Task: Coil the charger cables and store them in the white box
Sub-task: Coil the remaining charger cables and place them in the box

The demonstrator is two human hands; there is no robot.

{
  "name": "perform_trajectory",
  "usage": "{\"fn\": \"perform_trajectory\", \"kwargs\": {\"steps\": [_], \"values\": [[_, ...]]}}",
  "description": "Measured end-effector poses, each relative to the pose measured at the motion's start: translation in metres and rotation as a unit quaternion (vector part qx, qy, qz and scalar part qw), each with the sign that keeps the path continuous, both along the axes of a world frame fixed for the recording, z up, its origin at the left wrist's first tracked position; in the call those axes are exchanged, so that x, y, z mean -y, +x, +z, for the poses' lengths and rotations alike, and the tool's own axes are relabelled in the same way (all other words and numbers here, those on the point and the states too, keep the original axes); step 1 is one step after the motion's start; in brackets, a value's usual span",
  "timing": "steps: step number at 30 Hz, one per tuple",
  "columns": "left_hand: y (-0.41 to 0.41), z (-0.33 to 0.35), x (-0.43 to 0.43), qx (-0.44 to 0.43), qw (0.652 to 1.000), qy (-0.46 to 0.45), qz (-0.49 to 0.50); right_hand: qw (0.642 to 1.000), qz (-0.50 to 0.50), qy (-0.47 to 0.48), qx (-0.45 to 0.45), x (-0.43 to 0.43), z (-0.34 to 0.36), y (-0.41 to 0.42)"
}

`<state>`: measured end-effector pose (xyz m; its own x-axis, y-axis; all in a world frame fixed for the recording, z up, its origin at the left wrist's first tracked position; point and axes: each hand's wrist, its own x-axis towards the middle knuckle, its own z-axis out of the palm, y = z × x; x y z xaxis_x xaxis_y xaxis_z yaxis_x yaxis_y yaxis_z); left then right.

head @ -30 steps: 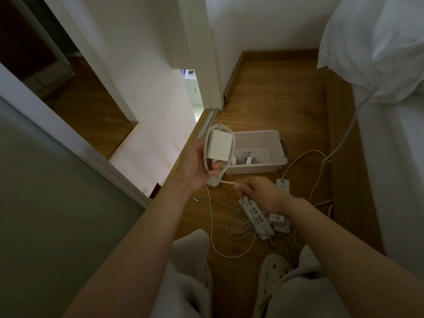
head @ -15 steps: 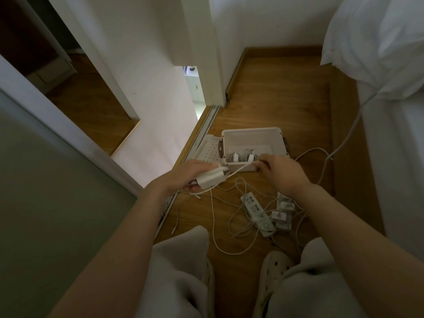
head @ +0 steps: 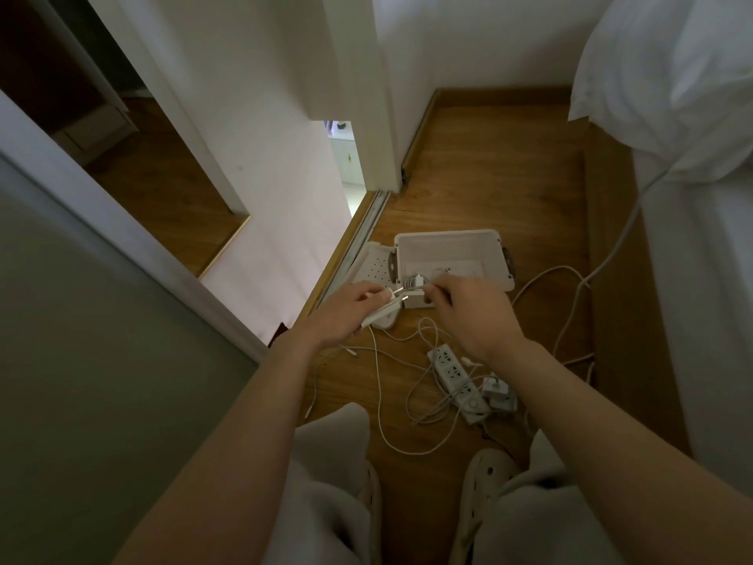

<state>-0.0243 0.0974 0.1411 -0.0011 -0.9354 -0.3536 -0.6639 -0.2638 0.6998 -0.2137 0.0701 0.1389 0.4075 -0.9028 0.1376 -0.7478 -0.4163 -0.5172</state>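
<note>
- Our left hand has its fingers wrapped round a white charger brick. The charger's cable is looped on it.
- We hold the brick low over the wood floor, just near-left of the white box.
- Our right hand is at the box's near-left corner with its fingers curled.
- The fingertips point away from us, so we cannot tell whether they pinch a cable or nothing.
- A short white plug end sticks out between our two hands.
- The white box sits on the floor on the far side of both hands. Its top is open and there is a dark latch on its right end.
- In the box's near-left corner is a small bundle of white chargers and coiled cable.
- A flat pale sheet lies on the box bottom.
- The lid is white and dotted with holes. It lies just left of the box, beside the door track.
- The task's remaining loose white cables are still uncoiled on the floor. They are tangled round the power strip and loop toward our feet.
- The power strip lies nearer to us than our right hand. White adapters sit just to its right.
- A thicker cable runs from the floor right of the box up to the bed on the right, under the pillow.
</note>
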Motion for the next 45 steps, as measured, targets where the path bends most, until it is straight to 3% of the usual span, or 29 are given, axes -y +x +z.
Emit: {"fn": "perform_trajectory", "kwargs": {"steps": [8,14,16,18,20,21,23,26,30,34,36,39,41,43,45], "values": [[-0.012,-0.004,0.001,0.043,0.989,-0.083,0.115,0.996,0.084,-0.002,-0.022,-0.032,-0.001,0.024],[-0.016,-0.002,0.005,-0.067,0.965,-0.115,0.226,0.981,0.192,0.024,-0.018,-0.045,-0.009,0.035],[-0.017,0.003,0.007,-0.143,0.946,-0.107,0.27,0.973,0.224,0.054,-0.019,-0.046,-0.012,0.035],[-0.018,0.009,0.009,-0.338,0.881,-0.064,0.324,0.962,0.253,0.091,-0.042,-0.049,-0.014,0.035],[-0.016,0.016,0.009,-0.551,0.757,-0.021,0.351,0.958,0.262,0.111,-0.04,-0.053,-0.017,0.036],[-0.015,0.016,0.01,-0.601,0.72,-0.014,0.348,0.959,0.253,0.12,-0.029,-0.052,-0.018,0.036],[-0.013,0.016,0.011,-0.643,0.691,-0.009,0.33,0.965,0.223,0.134,-0.009,-0.044,-0.023,0.034],[-0.012,0.013,0.011,-0.66,0.69,-0.002,0.298,0.98,0.147,0.137,-0.003,-0.028,-0.03,0.024],[-0.006,0.009,0.01,-0.641,0.732,0.044,0.228,0.983,0.051,0.173,0.02,-0.005,-0.03,0.004],[-0.002,-0.002,0.012,-0.584,0.781,0.075,0.21,0.971,-0.021,0.196,0.133,0.001,-0.023,-0.002],[0.0,-0.005,0.012,-0.552,0.797,0.079,0.231,0.928,-0.059,0.27,0.25,0.002,-0.017,-0.001],[0.003,-0.008,0.013,-0.547,0.788,0.083,0.268,0.768,-0.089,0.433,0.464,0.004,-0.004,-0.002],[0.003,-0.011,0.014,-0.54,0.782,0.08,0.301,0.677,-0.075,0.489,0.546,0.004,0.004,-0.002],[0.002,-0.011,0.014,-0.528,0.782,0.077,0.321,0.621,-0.043,0.505,0.597,0.002,0.007,0.001],[-0.001,-0.01,0.013,-0.526,0.782,0.082,0.323,0.615,-0.024,0.497,0.612,-0.001,0.007,0.005]]}}
